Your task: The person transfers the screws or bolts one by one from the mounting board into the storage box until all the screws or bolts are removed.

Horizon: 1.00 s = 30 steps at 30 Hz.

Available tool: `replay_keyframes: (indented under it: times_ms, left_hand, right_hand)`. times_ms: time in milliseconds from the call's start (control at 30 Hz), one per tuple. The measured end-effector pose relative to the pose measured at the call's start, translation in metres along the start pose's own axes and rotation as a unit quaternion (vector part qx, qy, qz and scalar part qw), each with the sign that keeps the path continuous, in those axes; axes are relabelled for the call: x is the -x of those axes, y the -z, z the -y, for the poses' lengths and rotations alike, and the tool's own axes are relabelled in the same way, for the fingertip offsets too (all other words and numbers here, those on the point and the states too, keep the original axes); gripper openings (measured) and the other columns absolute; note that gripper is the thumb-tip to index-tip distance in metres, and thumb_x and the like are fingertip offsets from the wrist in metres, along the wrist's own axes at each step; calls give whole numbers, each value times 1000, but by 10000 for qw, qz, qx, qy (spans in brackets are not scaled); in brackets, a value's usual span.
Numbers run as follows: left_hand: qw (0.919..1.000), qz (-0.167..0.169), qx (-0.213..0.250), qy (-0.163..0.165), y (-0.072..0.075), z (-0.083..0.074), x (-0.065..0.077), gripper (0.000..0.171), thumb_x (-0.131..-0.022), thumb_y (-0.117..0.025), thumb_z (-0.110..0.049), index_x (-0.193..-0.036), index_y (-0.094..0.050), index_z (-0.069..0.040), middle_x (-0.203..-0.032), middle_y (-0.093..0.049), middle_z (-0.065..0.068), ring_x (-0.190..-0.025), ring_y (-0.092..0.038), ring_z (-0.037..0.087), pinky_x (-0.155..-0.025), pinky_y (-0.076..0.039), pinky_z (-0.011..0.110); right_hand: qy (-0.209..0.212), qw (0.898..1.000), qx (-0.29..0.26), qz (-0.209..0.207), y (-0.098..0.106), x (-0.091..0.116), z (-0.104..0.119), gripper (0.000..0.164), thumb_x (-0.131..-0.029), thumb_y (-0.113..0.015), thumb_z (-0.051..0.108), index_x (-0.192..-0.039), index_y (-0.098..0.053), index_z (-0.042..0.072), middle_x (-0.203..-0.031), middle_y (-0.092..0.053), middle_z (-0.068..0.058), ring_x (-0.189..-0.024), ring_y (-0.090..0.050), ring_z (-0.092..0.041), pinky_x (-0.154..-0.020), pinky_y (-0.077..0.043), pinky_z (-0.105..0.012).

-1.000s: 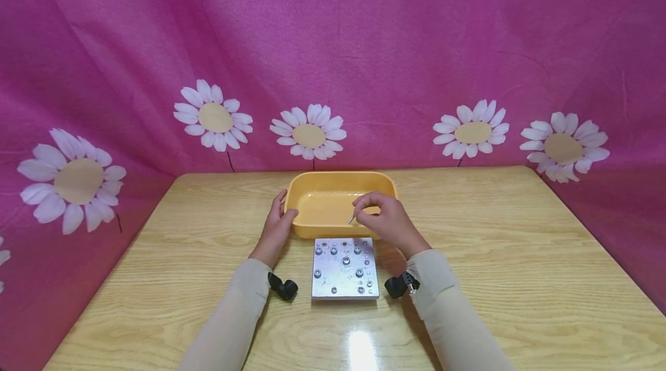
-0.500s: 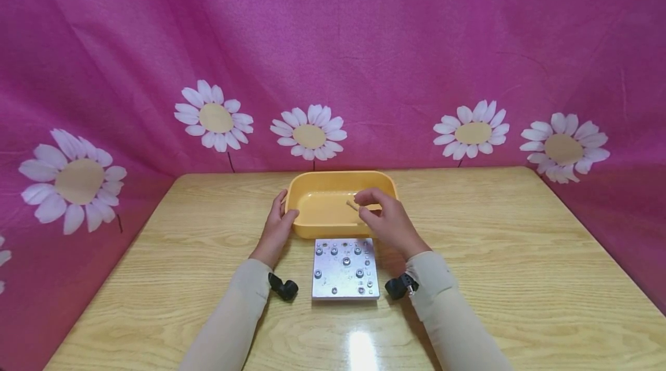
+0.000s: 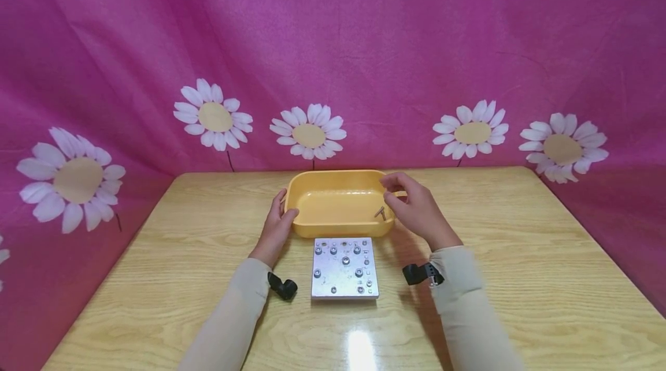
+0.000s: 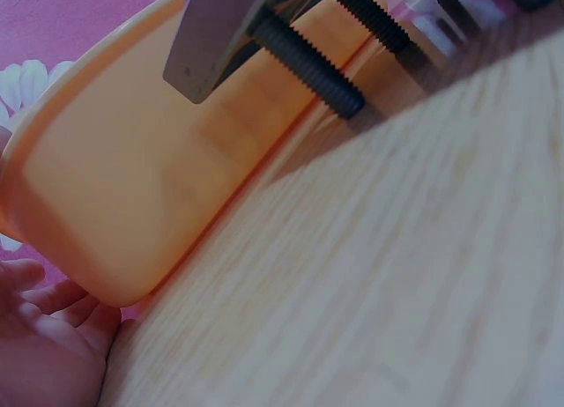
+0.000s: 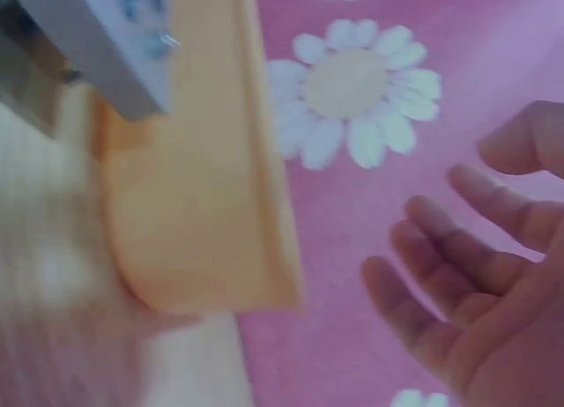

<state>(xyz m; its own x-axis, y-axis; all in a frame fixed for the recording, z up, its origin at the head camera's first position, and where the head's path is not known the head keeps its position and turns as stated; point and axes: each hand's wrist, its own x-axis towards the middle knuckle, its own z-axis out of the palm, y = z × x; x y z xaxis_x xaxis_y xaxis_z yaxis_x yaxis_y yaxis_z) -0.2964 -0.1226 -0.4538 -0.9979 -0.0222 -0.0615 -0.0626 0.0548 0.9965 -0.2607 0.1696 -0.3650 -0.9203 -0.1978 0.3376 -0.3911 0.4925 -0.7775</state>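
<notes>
A yellow plastic tub stands on the table, and my left hand grips its left end, thumb over the rim and fingers outside. In the left wrist view my left hand shows at the tub's corner. Two small screws lie inside the tub at its right end. Over that right rim hovers my right hand, holding nothing; its fingers are relaxed and apart in the right wrist view. Nearer me, a square metal plate carries several socket-head bolts and smaller screws.
Long threaded bolts stick out under the plate beside the tub's near wall. The wooden table reaches back to a pink curtain with printed daisies. Black wrist cameras sit at both cuffs.
My right hand has let go of a screw, which now lies in the tub, and has moved right to the tub's right rim. My left hand has stayed put.
</notes>
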Motion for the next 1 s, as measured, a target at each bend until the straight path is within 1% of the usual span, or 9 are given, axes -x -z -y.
replay_keyframes:
  times_ms: [133, 200, 333, 500, 600, 700, 833, 933, 1000]
  left_hand:
    - [10000, 30, 80, -28, 1, 0, 0, 68, -95, -49, -21, -155, -16, -23, -157, -27, 4, -139, -34, 20, -112, -32, 34]
    - [10000, 19, 68, -17, 1, 0, 0, 68, -95, -49, -21, -155, -16, -24, -157, -26, 4, -140, -33, 19, -112, -31, 34]
    - [10000, 11, -4, -60, 1, 0, -1, 69, -94, -49, -21, -155, -16, -22, -157, -26, 4, -140, -31, 20, -113, -30, 34]
    - [9999, -38, -77, -54, 1, -2, 0, 69, -93, -50, -23, -154, -18, -22, -157, -26, 5, -140, -31, 20, -113, -30, 34]
    - [9999, -43, -103, -41, 0, -3, 1, 69, -93, -50, -23, -154, -18, -23, -157, -26, 4, -140, -31, 19, -113, -30, 34]
    - [9999, -36, -111, -50, 0, -3, 1, 68, -93, -50, -24, -154, -19, -23, -157, -26, 4, -141, -31, 19, -113, -31, 34]
    - [9999, -28, -86, -101, 0, -2, 1, 67, -93, -50, -22, -154, -19, -23, -157, -26, 4, -140, -31, 19, -112, -31, 34]
    - [9999, -26, -65, -112, 0, -1, 1, 68, -93, -50, -22, -154, -19, -22, -157, -27, 4, -140, -32, 19, -112, -31, 33]
    - [9999, -32, -73, -95, 0, -1, 1, 68, -93, -50, -22, -154, -19, -22, -157, -27, 4, -140, -32, 18, -112, -31, 33]
  right_hand:
    - [-61, 9988, 385, 300, 12, 2, 6, 29, -93, -56, 10, -121, -58, 3, -121, -60, -12, -112, -55, -29, -93, -51, -44]
    - [-21, 9972, 567, 480, 15, 3, 7, 30, -93, -56, 11, -121, -58, 3, -121, -60, -13, -113, -55, -32, -93, -51, -45]
    - [-13, 9930, 811, 861, 18, 4, 11, 31, -91, -57, 14, -121, -58, 4, -123, -59, -14, -116, -54, -35, -96, -47, -50]
    - [-216, 9863, 993, 1303, 18, 7, 16, 32, -92, -60, 21, -120, -59, 7, -125, -59, -13, -118, -51, -36, -98, -45, -52]
    - [-315, 9828, 1084, 1463, 17, 9, 19, 27, -91, -61, 20, -116, -61, 8, -118, -61, -11, -114, -53, -35, -95, -46, -49]
    - [-484, 9777, 1109, 1716, 14, 10, 21, 20, -90, -63, 17, -108, -62, 7, -104, -63, -8, -101, -56, -29, -86, -49, -42]
    - [-856, 9649, 1104, 2222, 9, 11, 22, 11, -88, -67, 14, -97, -62, 9, -86, -60, -4, -83, -54, -22, -71, -48, -33]
    - [-1096, 9551, 1150, 2499, 4, 13, 23, 8, -87, -68, 13, -91, -62, 11, -82, -58, -3, -80, -52, -20, -67, -46, -30]
    - [-1145, 9503, 1227, 2622, 1, 13, 23, 6, -86, -69, 12, -87, -63, 11, -79, -57, -3, -78, -52, -19, -66, -45, -30]
